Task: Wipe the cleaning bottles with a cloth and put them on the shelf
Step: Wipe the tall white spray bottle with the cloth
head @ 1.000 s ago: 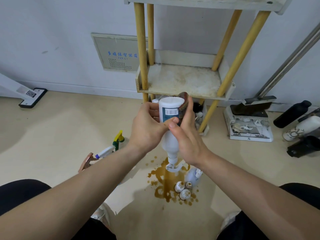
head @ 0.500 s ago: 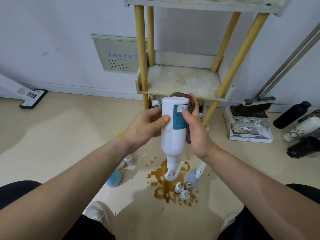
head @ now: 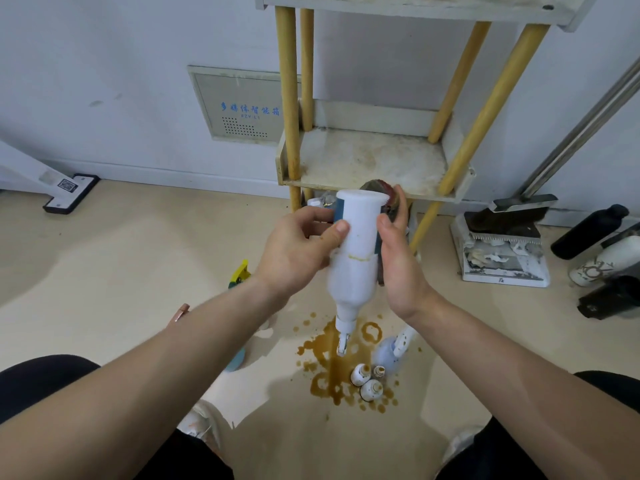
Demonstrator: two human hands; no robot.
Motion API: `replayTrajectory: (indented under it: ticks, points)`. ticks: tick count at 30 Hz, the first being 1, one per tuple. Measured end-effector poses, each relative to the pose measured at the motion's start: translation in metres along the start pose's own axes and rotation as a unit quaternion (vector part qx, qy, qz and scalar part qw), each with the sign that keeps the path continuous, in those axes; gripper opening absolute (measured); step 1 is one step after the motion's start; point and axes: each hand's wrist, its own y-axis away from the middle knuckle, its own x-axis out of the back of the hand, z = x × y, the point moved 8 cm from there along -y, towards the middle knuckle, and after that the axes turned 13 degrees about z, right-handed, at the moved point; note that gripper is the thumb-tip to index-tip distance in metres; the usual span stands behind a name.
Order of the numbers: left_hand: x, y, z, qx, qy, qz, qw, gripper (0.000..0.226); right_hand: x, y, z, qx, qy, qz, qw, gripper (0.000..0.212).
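Bottle: white spray bottle (head: pixel 358 251) upside down in the air, 6 o'clock of the shelf (head: pixel 363 161), baring its base and sides for wiping.
Left hand (head: pixel 294 251): clamped on bottle from 9 o'clock, steadying.
Right hand (head: pixel 398 268): curled, pressing cloth (head: pixel 375 186) at 3 o'clock.
Change: barcode turned away, plain side frontward.

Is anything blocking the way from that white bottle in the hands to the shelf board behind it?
Nothing visible does. The white bottle, gripped upside down by the left hand while the right hand holds a cloth behind it, is in front of the shelf board, whose open front lies between the yellow posts.
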Motion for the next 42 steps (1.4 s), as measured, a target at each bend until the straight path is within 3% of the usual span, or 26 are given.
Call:
replayTrajectory:
  ticks: [8, 11, 15, 19, 24, 29, 32, 35, 38, 42]
  points:
    - [-0.012, 0.004, -0.001, 0.037, 0.054, -0.158, 0.985, 0.031, -0.006, -0.003, -0.003, -0.03, -0.034, -0.044, 0.998, 0.079]
    - [-0.008, 0.003, -0.003, 0.02, 0.044, -0.116, 0.992, 0.042, -0.004, -0.002, -0.003, -0.019, 0.0, -0.036, 0.999, 0.08]
    - [-0.004, 0.007, -0.009, -0.042, -0.073, 0.005, 0.996, 0.069, -0.006, 0.004, 0.002, 0.002, 0.071, -0.002, 0.997, 0.082]
    - [-0.005, 0.014, -0.007, -0.08, -0.139, 0.073, 0.984, 0.066, -0.006, 0.002, 0.008, 0.001, 0.065, 0.011, 0.998, 0.085]
    - [0.0, 0.005, -0.006, -0.022, -0.056, -0.015, 0.998, 0.023, 0.005, -0.003, 0.002, -0.033, -0.018, 0.019, 0.999, 0.083]
    - [-0.001, 0.001, 0.0, -0.014, -0.028, -0.108, 0.994, 0.037, -0.001, -0.002, -0.007, -0.064, -0.038, -0.023, 0.997, 0.075]
    - [-0.012, 0.011, 0.0, 0.0, 0.003, -0.17, 0.985, 0.033, -0.004, 0.001, -0.007, -0.082, -0.044, -0.018, 0.995, 0.077]
    - [-0.011, 0.012, -0.002, -0.015, 0.015, -0.129, 0.991, 0.05, -0.003, 0.005, -0.011, -0.057, -0.035, -0.018, 0.998, 0.07]
    - [-0.008, 0.014, -0.009, -0.038, -0.011, -0.046, 0.998, 0.069, -0.001, 0.011, -0.017, 0.039, 0.09, -0.003, 0.995, 0.076]
    - [0.0, 0.015, -0.009, -0.074, -0.08, 0.062, 0.992, 0.056, -0.011, 0.025, -0.019, 0.115, 0.253, -0.001, 0.961, 0.103]
